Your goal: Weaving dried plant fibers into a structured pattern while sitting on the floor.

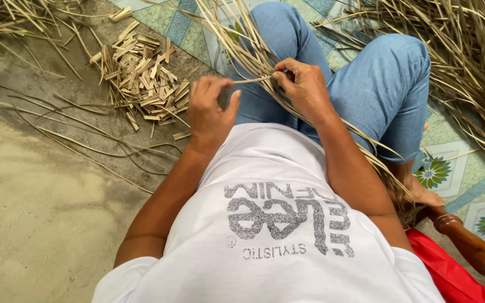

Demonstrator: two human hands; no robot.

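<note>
Seated on the floor, mid-strip. Left hand (209,109) pinches one end of a thin dry strip (252,80); right hand (304,84) clenched on the leaf bundle (242,42) over the lap. Next, I'd guess: pull w/ even tension so it doesn't snap.

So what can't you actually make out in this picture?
- Head view: where the thin strip ends in the right hand; curled fingers cover it.
- Left hand: back faces the camera, so the palm is hidden.
- Strip bundle on the lap: its lower end disappears behind the right forearm.
- Wooden chair leg and red cloth: cut off by the frame edge.
</note>
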